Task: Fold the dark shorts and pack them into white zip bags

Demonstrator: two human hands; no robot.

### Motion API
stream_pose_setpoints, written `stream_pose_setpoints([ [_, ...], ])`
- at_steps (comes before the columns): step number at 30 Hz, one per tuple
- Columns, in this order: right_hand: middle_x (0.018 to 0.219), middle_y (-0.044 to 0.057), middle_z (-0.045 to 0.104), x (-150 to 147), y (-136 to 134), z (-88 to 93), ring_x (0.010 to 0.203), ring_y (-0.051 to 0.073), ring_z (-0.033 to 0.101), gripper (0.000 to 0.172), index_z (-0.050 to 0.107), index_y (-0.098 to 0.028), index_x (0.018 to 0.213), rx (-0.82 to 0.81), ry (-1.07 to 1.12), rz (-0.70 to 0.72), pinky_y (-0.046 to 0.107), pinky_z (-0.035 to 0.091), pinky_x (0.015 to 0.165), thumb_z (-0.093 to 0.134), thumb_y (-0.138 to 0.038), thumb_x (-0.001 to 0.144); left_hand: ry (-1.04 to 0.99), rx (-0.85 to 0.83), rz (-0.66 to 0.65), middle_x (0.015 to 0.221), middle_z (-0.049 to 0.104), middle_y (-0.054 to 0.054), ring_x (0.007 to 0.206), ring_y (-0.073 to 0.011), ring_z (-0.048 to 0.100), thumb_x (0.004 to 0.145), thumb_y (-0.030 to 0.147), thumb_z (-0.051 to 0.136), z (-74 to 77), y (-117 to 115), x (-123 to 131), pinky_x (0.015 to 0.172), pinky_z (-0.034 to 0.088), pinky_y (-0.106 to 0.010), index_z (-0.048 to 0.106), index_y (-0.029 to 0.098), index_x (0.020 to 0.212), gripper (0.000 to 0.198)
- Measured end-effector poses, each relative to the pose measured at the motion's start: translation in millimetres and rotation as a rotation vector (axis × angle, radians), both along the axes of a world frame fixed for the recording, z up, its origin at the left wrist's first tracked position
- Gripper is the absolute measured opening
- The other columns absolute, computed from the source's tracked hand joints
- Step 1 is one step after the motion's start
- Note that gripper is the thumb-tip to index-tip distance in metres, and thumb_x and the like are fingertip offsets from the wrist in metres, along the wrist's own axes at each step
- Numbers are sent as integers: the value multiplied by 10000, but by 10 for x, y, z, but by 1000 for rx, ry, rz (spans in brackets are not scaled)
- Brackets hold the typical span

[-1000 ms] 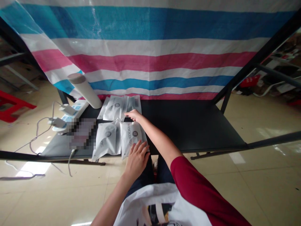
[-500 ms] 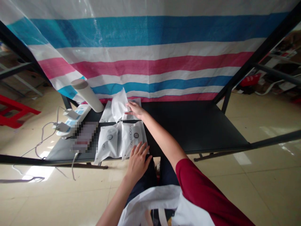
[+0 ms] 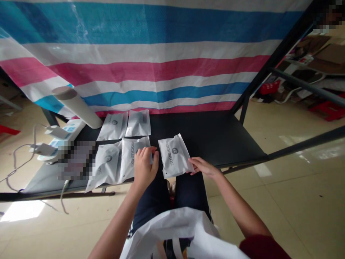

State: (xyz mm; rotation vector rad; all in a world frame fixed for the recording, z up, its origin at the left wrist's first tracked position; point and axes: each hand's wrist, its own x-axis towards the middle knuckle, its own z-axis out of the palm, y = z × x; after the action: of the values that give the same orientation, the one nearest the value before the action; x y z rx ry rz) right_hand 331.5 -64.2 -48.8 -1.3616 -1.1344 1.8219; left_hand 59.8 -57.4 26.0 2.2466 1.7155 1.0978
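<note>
A frosted white plastic pouch [image 3: 174, 157] printed ROCKBROS is pinched at its right edge by my right hand [image 3: 199, 167], over the table's front edge. My left hand [image 3: 146, 167] holds nothing. Its thumb stands apart from the bent fingers, and it covers part of another ROCKBROS pouch [image 3: 128, 154]. To the left of that one, a similar pouch [image 3: 106, 163] bulges and hangs slightly over the front edge. Behind them lie two more pouches, one on the left [image 3: 113, 126] and one on the right [image 3: 138, 123] with a small label near its corner.
On the left of the black table [image 3: 210, 136] are a white bottle [image 3: 81, 109], a power strip [image 3: 64, 138] with plugged chargers, and a blurred-out phone [image 3: 78, 160] on a cable. A striped plastic sheet [image 3: 161, 68] hangs behind. Black frame bars [image 3: 307, 147] flank the table.
My right hand has brought the pouch from the back row to the front right, its printed face now showing. My left hand has shifted onto the front pouch's right part. The view has turned right.
</note>
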Motion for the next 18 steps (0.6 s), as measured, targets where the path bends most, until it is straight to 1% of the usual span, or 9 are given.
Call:
stream_pose_setpoints([
  [2, 724, 84, 679, 52, 151, 0, 611, 176, 648, 495, 648, -155, 848, 34, -114, 10, 263, 527, 526, 580, -646, 834, 39, -41, -107, 1025, 662, -82, 973, -249, 573, 969, 349, 422, 48, 309, 288, 881, 443, -399, 592, 184, 1110, 276],
  [4, 719, 72, 671, 14, 428, 29, 572, 154, 620, 495, 641, -155, 845, 133, -203, -118, 238, 495, 502, 539, -639, 858, 109, -128, -138, 1107, 662, -105, 1050, -261, 570, 972, 347, 399, 11, 656, 590, 925, 437, -408, 590, 171, 1178, 331],
  [5, 723, 65, 668, -33, 582, 43, 581, 154, 618, 483, 639, -155, 850, 175, -236, -170, 234, 485, 508, 516, -622, 874, 167, -205, -114, 1161, 654, -120, 1112, -277, 556, 976, 349, 386, -32, 822, 723, 949, 426, -424, 584, 172, 1213, 357],
  [7, 689, 40, 646, -158, 867, 61, 610, 160, 613, 442, 635, -154, 808, 275, -358, -212, 221, 450, 521, 489, -562, 893, 312, -452, -111, 1267, 623, -140, 1202, -303, 529, 979, 354, 366, -143, 1101, 917, 983, 407, -446, 594, 174, 1229, 383],
  [9, 627, 16, 609, -280, 1076, 70, 651, 164, 603, 379, 627, -156, 721, 403, -527, -222, 208, 408, 545, 512, -482, 877, 352, -556, -142, 1153, 685, -137, 1110, -300, 604, 957, 349, 406, -250, 1282, 1000, 921, 450, -416, 673, 179, 1100, 347],
  [11, 590, 3, 585, -363, 1189, 76, 675, 163, 592, 326, 608, -164, 656, 486, -631, -231, 205, 378, 564, 523, -409, 853, 356, -591, -161, 1061, 720, -118, 1025, -276, 652, 942, 330, 420, -320, 1368, 990, 858, 476, -369, 708, 200, 1030, 328],
  [13, 575, -3, 577, -398, 1205, 77, 668, 160, 585, 302, 590, -174, 627, 509, -650, -237, 209, 368, 570, 514, -374, 840, 349, -592, -165, 1063, 727, -92, 1012, -251, 662, 938, 324, 416, -348, 1390, 937, 828, 481, -331, 713, 235, 1056, 332],
  [15, 557, -8, 569, -395, 1120, 68, 620, 157, 579, 299, 576, -184, 616, 487, -615, -229, 213, 370, 551, 500, -373, 834, 339, -582, -167, 1090, 726, -69, 1029, -240, 658, 934, 348, 427, -346, 1391, 889, 823, 478, -313, 712, 268, 1086, 332],
  [18, 539, -11, 564, -378, 775, 15, 541, 155, 574, 292, 569, -196, 609, 427, -528, -232, 222, 384, 501, 494, -381, 822, 327, -570, -156, 1090, 728, -61, 1031, -252, 655, 925, 380, 450, -339, 1411, 869, 841, 471, -335, 721, 284, 1072, 323],
])
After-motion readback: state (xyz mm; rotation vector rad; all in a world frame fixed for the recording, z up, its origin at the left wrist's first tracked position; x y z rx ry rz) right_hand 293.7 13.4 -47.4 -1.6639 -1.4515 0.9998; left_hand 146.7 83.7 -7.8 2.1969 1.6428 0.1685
